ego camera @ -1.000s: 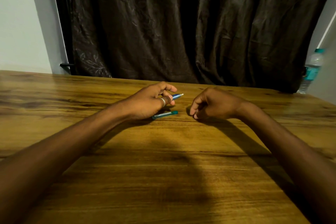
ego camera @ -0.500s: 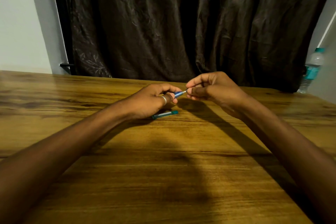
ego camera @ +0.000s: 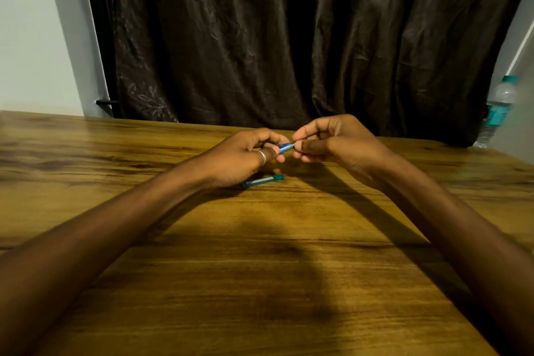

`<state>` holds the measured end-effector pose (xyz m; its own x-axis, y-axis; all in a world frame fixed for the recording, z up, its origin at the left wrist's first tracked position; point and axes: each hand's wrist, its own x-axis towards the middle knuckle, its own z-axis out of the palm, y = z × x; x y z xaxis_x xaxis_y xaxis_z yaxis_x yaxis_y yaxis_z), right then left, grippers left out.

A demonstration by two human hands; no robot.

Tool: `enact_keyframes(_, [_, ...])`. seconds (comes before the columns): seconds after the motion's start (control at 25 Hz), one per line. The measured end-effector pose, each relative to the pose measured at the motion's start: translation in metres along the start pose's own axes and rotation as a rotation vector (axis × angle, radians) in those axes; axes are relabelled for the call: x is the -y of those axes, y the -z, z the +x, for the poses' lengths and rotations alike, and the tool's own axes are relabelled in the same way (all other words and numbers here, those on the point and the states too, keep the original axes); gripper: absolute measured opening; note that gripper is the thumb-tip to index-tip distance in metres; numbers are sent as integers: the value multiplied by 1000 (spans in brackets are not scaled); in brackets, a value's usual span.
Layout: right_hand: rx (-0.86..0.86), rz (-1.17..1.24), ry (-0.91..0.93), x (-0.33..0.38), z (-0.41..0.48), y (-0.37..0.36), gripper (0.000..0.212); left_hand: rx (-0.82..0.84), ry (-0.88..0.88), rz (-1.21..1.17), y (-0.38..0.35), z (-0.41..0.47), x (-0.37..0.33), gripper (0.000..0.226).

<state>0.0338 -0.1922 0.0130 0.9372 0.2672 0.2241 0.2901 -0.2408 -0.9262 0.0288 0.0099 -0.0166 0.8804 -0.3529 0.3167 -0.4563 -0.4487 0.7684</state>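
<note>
Left hand (ego camera: 242, 159) grips the blue pen (ego camera: 284, 147), right hand (ego camera: 332, 144) pinches its tip: apparently mid-assembly, the next move demanding steady, aligned pressure.

One wooden table (ego camera: 260, 283); two hands above it, the left hand (ego camera: 239, 156) and the right hand (ego camera: 332, 141), both pinching one blue pen (ego camera: 284, 148); one teal tube (ego camera: 263, 181) lying toward the table's far edge; one ring (ego camera: 262, 156) on a left finger; one water bottle (ego camera: 497, 113) by the far right corner; one dark curtain (ego camera: 289, 37) behind the far edge.
</note>
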Motion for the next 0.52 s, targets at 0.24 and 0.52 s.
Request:
enact_keyframes(0.24, [-9, 54, 6, 0, -3, -5, 17, -26, 13, -80, -2, 1, -2, 22])
enact_keyframes(0.52, [26, 191, -51, -1, -2, -4, 24, -51, 54, -159, -6, 1, -12, 25])
